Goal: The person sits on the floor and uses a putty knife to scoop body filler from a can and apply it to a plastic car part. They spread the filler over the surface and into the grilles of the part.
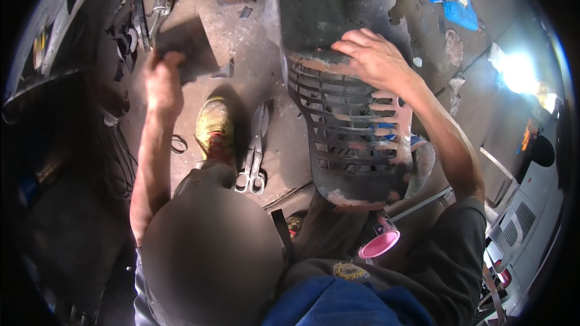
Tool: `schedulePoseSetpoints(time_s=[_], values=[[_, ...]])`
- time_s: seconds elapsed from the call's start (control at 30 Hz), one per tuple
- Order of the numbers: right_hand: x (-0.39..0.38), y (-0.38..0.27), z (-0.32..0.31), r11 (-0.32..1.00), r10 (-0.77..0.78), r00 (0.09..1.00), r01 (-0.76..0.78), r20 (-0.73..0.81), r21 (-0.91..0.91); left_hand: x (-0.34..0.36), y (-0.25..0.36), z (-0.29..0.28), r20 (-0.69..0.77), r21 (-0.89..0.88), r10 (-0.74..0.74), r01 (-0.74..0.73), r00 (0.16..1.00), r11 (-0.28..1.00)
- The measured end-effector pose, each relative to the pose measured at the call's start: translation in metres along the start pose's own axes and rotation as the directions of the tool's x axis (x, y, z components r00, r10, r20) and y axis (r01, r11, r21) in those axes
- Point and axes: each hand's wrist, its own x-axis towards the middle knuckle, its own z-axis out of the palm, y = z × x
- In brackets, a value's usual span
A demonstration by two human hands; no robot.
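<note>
Where the left hand works: upper left of the frame, blurred, its grip pinching the lower left edge of a dark sheet.
Dark sheet: upper left, well apart from the slatted black panel.
Right hand: upper centre right, laid on the panel where solid part meets slats, its grip loosely spread with fingers stretched out.
Slatted black panel: centre right, reaching the top edge, with pinkish patches along its slats and lower end.
Scissors: centre, on the floor, beside a yellow shoe.
Pink-lined can: lower centre right, below the panel.
Bright lamp: right.
</note>
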Motion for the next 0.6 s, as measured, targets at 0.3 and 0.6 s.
schedulePoseSetpoints(time_s=[0.3, 0.6], values=[[0.009, -0.029, 0.048, 0.992, 0.050, 0.999, -0.049, 0.000, -0.116, 0.011, -0.137, 0.021, -0.114, 0.828, 0.452, -0.167, 0.885, 0.535], [0.016, -0.055, 0.063, 0.977, 0.108, 0.994, -0.103, 0.019, -0.188, -0.011, -0.058, 0.112, 0.748, -0.155, -0.411, 0.740, 0.520, 0.654]])
